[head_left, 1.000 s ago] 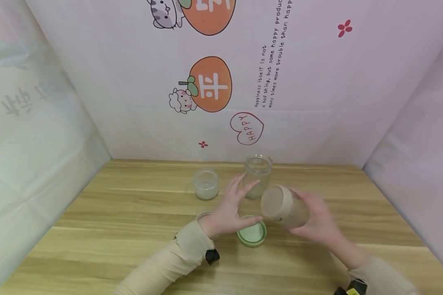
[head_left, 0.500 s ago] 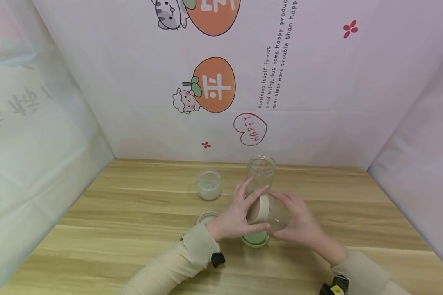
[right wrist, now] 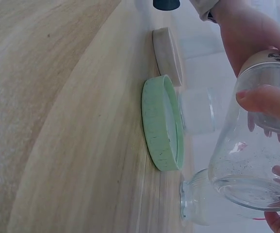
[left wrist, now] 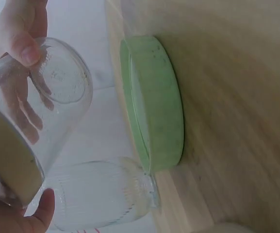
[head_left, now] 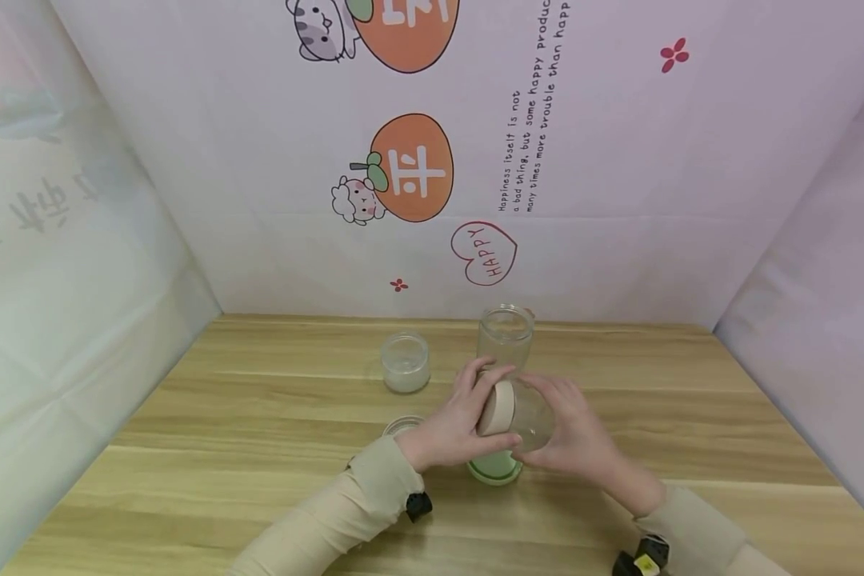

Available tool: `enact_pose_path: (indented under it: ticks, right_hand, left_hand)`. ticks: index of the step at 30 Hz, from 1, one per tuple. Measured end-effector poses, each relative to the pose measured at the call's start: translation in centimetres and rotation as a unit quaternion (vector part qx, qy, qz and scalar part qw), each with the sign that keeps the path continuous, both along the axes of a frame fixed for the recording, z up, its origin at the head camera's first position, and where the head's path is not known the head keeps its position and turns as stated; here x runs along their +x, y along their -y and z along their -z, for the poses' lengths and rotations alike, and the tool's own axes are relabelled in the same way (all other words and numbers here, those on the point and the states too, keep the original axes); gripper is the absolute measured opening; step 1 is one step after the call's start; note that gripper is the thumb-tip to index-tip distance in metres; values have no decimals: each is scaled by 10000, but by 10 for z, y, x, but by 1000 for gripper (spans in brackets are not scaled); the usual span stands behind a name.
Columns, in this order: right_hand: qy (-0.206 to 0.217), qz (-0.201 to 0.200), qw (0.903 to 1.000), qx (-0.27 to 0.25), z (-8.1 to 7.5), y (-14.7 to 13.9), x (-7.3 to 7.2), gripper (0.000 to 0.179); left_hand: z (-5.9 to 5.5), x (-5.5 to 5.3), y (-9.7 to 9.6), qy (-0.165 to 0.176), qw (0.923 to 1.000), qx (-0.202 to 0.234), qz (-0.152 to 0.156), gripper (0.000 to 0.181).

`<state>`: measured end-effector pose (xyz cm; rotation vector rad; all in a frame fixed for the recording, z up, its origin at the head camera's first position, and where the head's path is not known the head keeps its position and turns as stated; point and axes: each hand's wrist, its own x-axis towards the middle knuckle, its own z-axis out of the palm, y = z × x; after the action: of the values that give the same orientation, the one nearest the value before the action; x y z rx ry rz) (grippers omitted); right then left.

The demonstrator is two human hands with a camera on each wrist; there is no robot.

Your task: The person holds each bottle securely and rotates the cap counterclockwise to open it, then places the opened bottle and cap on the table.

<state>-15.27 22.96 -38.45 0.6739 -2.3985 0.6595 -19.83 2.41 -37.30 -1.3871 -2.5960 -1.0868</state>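
Note:
A clear glass jar [head_left: 535, 418] with a cream lid [head_left: 499, 408] is held on its side above the table, the lid end towards the left. My left hand [head_left: 455, 424] grips the lid, thumb below and fingers over the top. The right hand [head_left: 579, 432] holds the jar near its base, its thumb and fingers visible round the glass in the left wrist view. Below the jar lies a green lid [left wrist: 164, 102], partly hidden in the head view. Nothing shows inside the glass body [right wrist: 251, 150].
A tall open glass jar [head_left: 506, 332] stands just behind the hands. Left of it stands a small open glass jar [head_left: 405, 370]. Another pale lid [right wrist: 168, 56] lies on the wooden table [head_left: 259, 448], half covered by my left wrist in the head view. Cloth walls [head_left: 590, 264] surround the table.
The right hand has brought the jar left and down to the left hand, tilting it onto its side. My left hand, earlier apart with spread fingers, has closed round the lid.

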Motion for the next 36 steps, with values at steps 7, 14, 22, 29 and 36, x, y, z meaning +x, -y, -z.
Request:
enact_pose_path:
  ticks: [7, 14, 22, 29, 36]
  right_hand:
    - [-7, 6, 10000, -68, -1, -2, 2, 96]
    - [-58, -14, 9999, -91, -6, -2, 5, 97]
    - [21, 38, 10000, -24, -2, -2, 8, 98]
    - [-376, 198, 9991, 36, -1, -2, 6, 97]
    - [-755, 305, 9966, 156, -1, -4, 1, 99]
  left_hand:
    - [-5, -4, 7, 85, 9988, 250, 415, 83]
    - [-8, -9, 11, -842, 9895, 819, 845, 77]
    - [-3, -9, 11, -1447, 9829, 879, 726, 75]
    - [-6, -7, 8, -943, 9890, 1052, 433, 74]
    - [-11, -4, 7, 335, 9957, 856, -100, 74]
